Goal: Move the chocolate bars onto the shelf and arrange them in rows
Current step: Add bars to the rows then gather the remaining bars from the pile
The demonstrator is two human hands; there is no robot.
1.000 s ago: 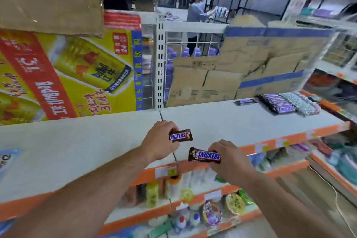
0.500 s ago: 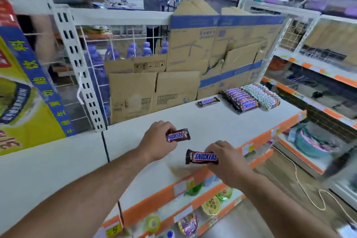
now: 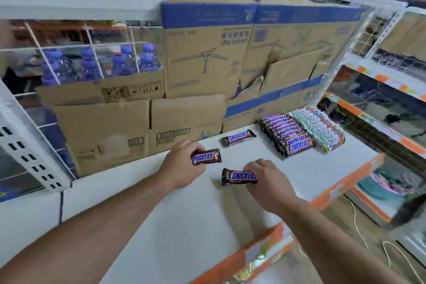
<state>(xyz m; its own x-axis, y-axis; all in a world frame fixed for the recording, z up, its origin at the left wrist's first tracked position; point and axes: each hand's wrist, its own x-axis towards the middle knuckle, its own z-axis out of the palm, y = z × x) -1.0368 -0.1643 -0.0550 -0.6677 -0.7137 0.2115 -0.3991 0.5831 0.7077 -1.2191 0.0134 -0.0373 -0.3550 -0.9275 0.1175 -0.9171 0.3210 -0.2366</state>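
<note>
Flattened cardboard boxes (image 3: 189, 122), blue-capped water bottles (image 3: 99, 64) behind wire grid (image 3: 90, 39)

Brown bars (image 3: 205, 156), blue-white lettering; white shelf (image 3: 175, 226), orange edge.

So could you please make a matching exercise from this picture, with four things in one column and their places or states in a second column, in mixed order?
Things:
1. Snickers bar in left hand
2. Snickers bar in right hand
3. Lone Snickers bar
4. Row of Snickers bars

Places or states:
A. Lined up beside the white-wrapped bars
B. Lying alone on the shelf, near the cardboard boxes
C. Held nearer the orange shelf edge
D. Held nearer the cardboard boxes

Pairs: 1-D, 2-C, 3-B, 4-A
</note>
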